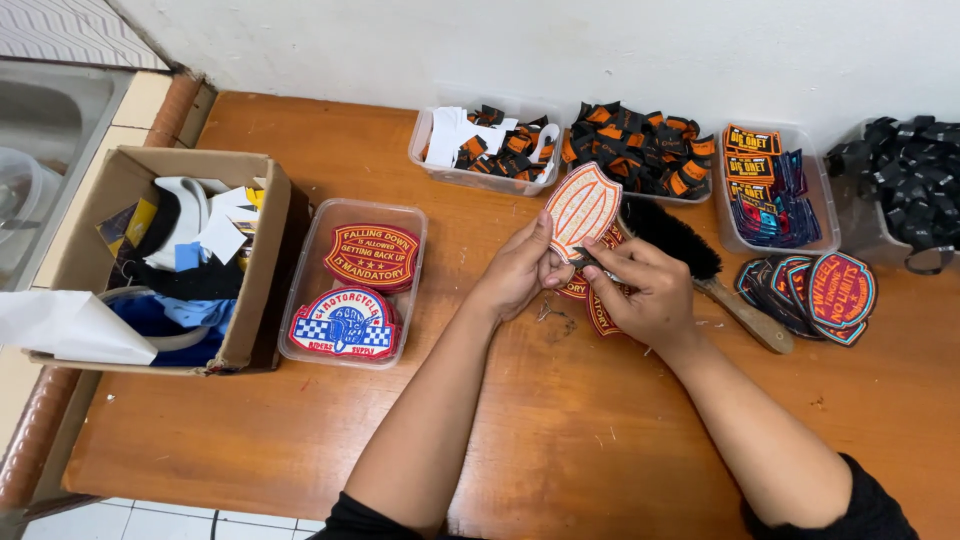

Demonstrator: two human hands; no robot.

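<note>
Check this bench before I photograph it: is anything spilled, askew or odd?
Mostly tidy. The cardboard box on the left overflows with jumbled scraps, and small thread-like bits lie loose on the table under the hands.

Person is wearing black short sleeves, showing at both upper arms near the table's front edge. Forearms bare. Left hand and right hand are wearing no gloves, rings or watch.
</note>
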